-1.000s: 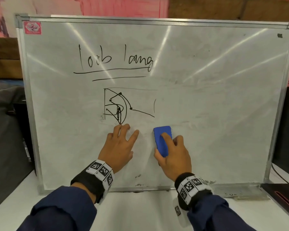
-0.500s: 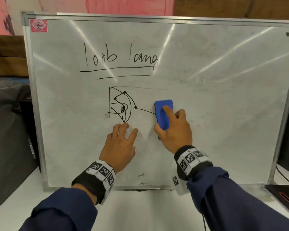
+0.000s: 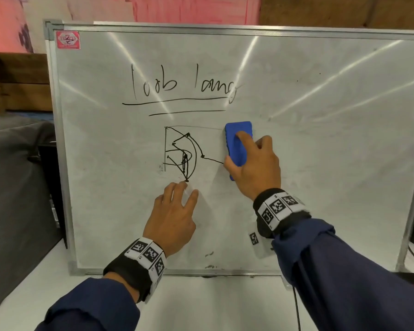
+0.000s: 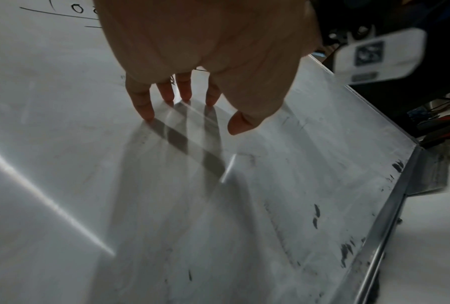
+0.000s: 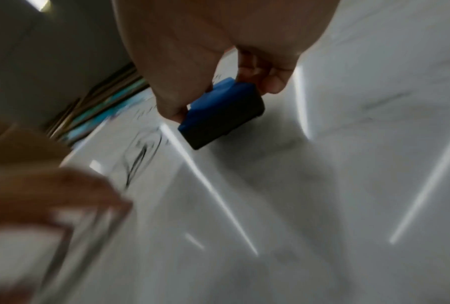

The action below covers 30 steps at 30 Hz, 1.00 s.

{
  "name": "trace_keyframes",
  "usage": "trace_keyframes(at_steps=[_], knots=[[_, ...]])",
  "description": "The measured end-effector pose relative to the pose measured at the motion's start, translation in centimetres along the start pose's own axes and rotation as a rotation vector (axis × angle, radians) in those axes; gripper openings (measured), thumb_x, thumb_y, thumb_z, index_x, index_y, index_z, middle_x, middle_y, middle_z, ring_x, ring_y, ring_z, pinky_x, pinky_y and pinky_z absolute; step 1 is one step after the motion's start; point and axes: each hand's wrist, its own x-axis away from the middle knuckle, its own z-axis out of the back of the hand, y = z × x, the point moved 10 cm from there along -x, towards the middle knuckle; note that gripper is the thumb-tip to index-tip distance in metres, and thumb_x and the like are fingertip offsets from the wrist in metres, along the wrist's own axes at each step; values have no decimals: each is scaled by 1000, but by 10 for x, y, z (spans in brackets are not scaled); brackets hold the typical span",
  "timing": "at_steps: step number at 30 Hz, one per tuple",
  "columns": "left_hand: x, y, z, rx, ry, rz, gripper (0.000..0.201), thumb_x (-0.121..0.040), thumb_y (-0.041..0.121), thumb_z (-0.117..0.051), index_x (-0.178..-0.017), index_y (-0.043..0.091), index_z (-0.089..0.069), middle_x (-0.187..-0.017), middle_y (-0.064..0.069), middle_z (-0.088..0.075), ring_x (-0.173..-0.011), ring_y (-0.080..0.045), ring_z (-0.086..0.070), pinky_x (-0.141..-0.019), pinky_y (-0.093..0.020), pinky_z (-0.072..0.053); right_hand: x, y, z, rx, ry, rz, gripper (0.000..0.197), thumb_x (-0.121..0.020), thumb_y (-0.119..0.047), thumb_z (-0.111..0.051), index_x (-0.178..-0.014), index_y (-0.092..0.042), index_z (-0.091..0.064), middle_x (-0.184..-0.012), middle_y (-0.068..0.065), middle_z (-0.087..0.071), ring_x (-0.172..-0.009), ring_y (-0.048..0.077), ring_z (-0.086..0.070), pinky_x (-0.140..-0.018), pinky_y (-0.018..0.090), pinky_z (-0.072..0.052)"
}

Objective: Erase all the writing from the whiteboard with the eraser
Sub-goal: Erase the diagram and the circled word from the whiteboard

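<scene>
Whiteboard (image 3: pixel 320 163) stands on the table (image 3: pixel 201 304), writing (image 3: pixel 184 89) and a sketch (image 3: pixel 182 154) near its middle. Left hand (image 3: pixel 171 217) flat, fingertips touching below the sketch. Right hand (image 3: pixel 253 167) grips the eraser (image 3: pixel 237 137), pressed just right of the sketch.

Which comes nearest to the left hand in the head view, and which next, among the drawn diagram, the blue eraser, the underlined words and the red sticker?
From the left hand:
1. Diagram, just above the fingertips.
2. Blue eraser, up and right, held by the right hand.
3. Underlined words, higher on the whiteboard.
4. Red sticker, top-left corner.
</scene>
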Motion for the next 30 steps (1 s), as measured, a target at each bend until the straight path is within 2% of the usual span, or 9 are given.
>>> trace_keyframes(at_steps=[4, 8, 11, 12, 15, 19, 23, 26, 30], knots=[[2, -2, 0, 0, -6, -4, 68, -79, 33, -65, -142, 17, -43, -148, -16, -38, -135, -38, -36, -96, -49, -49, 30, -1, -18, 95, -79, 179, 53, -83, -46, -69, -130, -31, -51, -100, 0, -36, -71, 21, -46, -58, 34, -54], [2, -3, 1, 5, 4, -6, 67, -79, 31, -64, -141, 16, -44, -146, -16, -39, -134, -38, -37, -95, -49, -49, 27, 41, -1, 0, 33, -58, 52, -84, -45, -71, -130, -32, -49, -101, 0, -35, -72, 23, -49, -62, 32, -52], [2, -4, 0, 17, 2, 1, 67, -79, 32, -66, -141, 16, -46, -146, -16, -40, -135, -38, -37, -94, -50, -50, 43, 10, -22, 105, -104, 232, 50, -84, -44, -70, -129, -29, -54, -100, 1, -38, -71, 22, -46, -58, 34, -53], [2, -4, 1, 22, 0, 5, 67, -79, 32, -65, -141, 16, -46, -147, -16, -40, -135, -38, -37, -94, -50, -50, 45, 12, -24, 117, -120, 242, 50, -84, -44, -70, -129, -30, -54, -99, 1, -38, -71, 21, -45, -57, 34, -53], [4, -3, -1, 16, -11, 6, 66, -82, 34, -61, -143, 17, -43, -148, -15, -37, -136, -37, -34, -96, -48, -49, 40, 42, -11, 33, -39, 36, 52, -84, -43, -73, -130, -31, -52, -99, -1, -38, -71, 20, -46, -58, 30, -51], [6, -5, -3, 24, -14, 15, 67, -80, 34, -64, -143, 17, -44, -147, -15, -38, -135, -37, -35, -95, -50, -49, 56, 23, -24, 101, -138, 225, 50, -82, -41, -73, -127, -30, -55, -97, 1, -39, -69, 22, -46, -54, 32, -52], [6, -3, -2, 14, 0, 21, 67, -79, 33, -65, -141, 16, -46, -145, -16, -41, -133, -38, -37, -94, -50, -49, 55, 39, -20, 21, -92, 82, 52, -81, -41, -74, -129, -29, -57, -98, -1, -38, -68, 20, -46, -56, 29, -49], [6, -3, -1, 14, 1, 17, 67, -79, 33, -65, -141, 16, -47, -145, -16, -41, -133, -38, -38, -94, -50, -49, 67, 20, -34, 78, -164, 227, 51, -81, -41, -73, -127, -30, -55, -95, -1, -37, -66, 20, -45, -54, 30, -50], [7, -5, -2, 17, -3, 14, 67, -80, 33, -63, -142, 17, -44, -146, -15, -39, -134, -38, -36, -95, -48, -49, 60, 31, -26, 1, -88, 62, 52, -81, -41, -74, -128, -30, -56, -96, -2, -36, -67, 20, -45, -55, 28, -47]])
